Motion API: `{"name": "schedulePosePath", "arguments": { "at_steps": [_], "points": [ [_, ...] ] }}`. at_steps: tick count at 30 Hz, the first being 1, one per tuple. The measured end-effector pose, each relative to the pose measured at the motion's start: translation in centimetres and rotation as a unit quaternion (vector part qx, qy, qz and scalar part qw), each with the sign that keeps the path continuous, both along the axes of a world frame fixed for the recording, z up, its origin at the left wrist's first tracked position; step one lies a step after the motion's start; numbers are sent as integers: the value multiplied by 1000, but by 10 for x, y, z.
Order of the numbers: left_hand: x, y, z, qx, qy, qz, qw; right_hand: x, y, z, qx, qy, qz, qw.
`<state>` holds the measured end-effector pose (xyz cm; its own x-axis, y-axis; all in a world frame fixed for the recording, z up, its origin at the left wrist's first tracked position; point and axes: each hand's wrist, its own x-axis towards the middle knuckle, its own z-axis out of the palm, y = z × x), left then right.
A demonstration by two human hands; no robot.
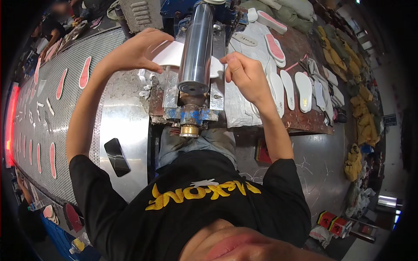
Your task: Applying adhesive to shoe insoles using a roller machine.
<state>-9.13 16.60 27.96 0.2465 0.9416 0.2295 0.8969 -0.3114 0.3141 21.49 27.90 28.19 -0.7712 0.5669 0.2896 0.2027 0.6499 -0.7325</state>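
A white insole (pixel 170 55) passes beneath a shiny steel cylinder (pixel 196 48) on a machine, so its middle is hidden. My left hand (pixel 141 51) is curved around the insole's left end, fingers above and thumb below. On the cylinder's other side, my right hand (pixel 247 78) has its fingers curled in, thumb and forefinger pinching the insole's rounded right end. Below the cylinder, the machine has a brass-coloured collar (pixel 189 131) and chipped blue paint.
On the right bench lie several white insoles (pixel 303 91) and pink-topped soles (pixel 275 47). A mesh conveyor (pixel 74 100) on the left carries pink insoles (pixel 85 72). A black phone (pixel 117 157) rests on the metal surface by my left arm. Other people work at far left.
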Motion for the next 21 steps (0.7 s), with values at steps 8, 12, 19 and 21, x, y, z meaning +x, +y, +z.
{"name": "schedulePosePath", "arguments": {
  "at_steps": [8, 12, 19, 21],
  "points": [
    [-57, -64, -49, -135, -206, 91, 965, 23, 4, -18, -125, 102, -22, 987],
    [-40, -128, -124, -68, -687, 193, 697, 46, 8, -43, -203, 62, -62, 975],
    [-8, -167, -201, 148, -878, 105, 442, 64, 17, -89, -293, 42, -51, 954],
    [-11, -181, -216, 167, -903, 144, 370, 67, 15, -97, -293, 34, -47, 954]
  ]
}}
